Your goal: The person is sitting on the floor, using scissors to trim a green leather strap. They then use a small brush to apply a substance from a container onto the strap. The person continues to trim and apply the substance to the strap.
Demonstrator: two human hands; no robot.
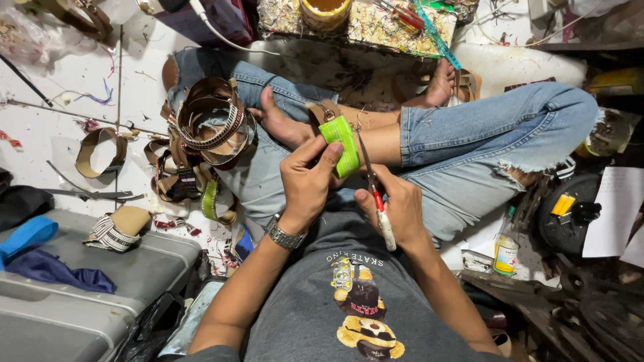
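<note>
Loose tan strap loop (100, 153) on the floor (47, 127) at left, then a pile of straps (211, 131) on the knee. Left hand (307, 182) fingers (329, 155) pinched shut on the green strap piece (340, 144), held above the crossed ankles. Just right, touching it, right hand (397, 204) closed around red-handled scissors (376, 194), blade tip at the strap's edge.

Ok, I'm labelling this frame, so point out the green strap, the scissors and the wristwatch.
green strap (340, 143): head view, middle of the green band.
scissors (376, 194): head view, red part by the pivot.
wristwatch (284, 234): head view, metal band on the left wrist.
</note>
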